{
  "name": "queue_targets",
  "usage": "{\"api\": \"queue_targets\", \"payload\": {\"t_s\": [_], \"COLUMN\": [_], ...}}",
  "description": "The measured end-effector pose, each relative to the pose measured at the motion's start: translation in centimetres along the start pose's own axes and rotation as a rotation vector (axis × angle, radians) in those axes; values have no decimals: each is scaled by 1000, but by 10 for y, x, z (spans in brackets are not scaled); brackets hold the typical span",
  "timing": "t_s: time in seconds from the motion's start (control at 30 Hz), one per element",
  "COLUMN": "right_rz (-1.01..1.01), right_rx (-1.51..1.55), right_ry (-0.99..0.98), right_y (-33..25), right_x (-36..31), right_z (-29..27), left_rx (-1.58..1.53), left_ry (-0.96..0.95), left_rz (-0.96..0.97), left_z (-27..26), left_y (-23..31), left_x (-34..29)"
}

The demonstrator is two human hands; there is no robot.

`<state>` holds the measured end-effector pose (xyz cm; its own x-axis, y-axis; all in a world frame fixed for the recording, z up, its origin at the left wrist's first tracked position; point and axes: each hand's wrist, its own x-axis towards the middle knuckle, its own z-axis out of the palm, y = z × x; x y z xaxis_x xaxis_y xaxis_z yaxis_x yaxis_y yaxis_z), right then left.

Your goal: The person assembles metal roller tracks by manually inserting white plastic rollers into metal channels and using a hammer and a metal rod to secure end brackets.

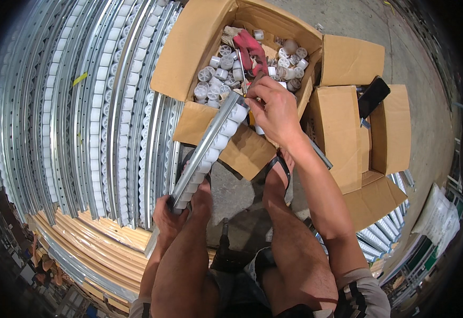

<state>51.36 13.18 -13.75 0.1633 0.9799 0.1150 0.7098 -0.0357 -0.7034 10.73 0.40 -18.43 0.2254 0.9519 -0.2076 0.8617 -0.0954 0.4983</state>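
A short metal roller track (198, 158) with a row of white plastic wheels slants up between my knees. My left hand (169, 217) is closed around its lower end. At the upper end, my right hand (275, 108) is closed in a pinch, fingertips against the track's tip; a small dark piece shows at the fingers, too hidden to name. Just beyond, an open cardboard box (189, 66) holds loose white wheels (225, 62) and a red-and-white work glove (250, 49). A thin metal rod stands among the wheels near my right fingers.
Long roller tracks (96, 106) lie stacked at the left, over tan tubes (91, 241). On the right, a second open carton (338, 135) has a black phone (373, 96) on its edge. More tracks (380, 236) lie beyond it, near a white sack (437, 217).
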Motion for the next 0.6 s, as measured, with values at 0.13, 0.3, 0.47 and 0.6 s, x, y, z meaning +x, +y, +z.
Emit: {"api": "queue_targets", "payload": {"t_s": [0.13,0.3,0.47,0.6], "right_rz": [-35,-156,-134,234], "right_rx": [-20,-226,-297,168], "right_ry": [-3,-10,-119,-294], "right_y": [1,3,-4,5], "right_x": [2,16,43,46], "right_z": [-2,-20,-51,-50], "left_rx": [-11,-64,-61,-112], "left_ry": [-11,-18,-70,-152], "left_rz": [-15,20,22,-16], "left_z": [-1,-2,-3,-6], "left_y": [1,-2,-7,-8], "left_x": [1,1,-1,1]}}
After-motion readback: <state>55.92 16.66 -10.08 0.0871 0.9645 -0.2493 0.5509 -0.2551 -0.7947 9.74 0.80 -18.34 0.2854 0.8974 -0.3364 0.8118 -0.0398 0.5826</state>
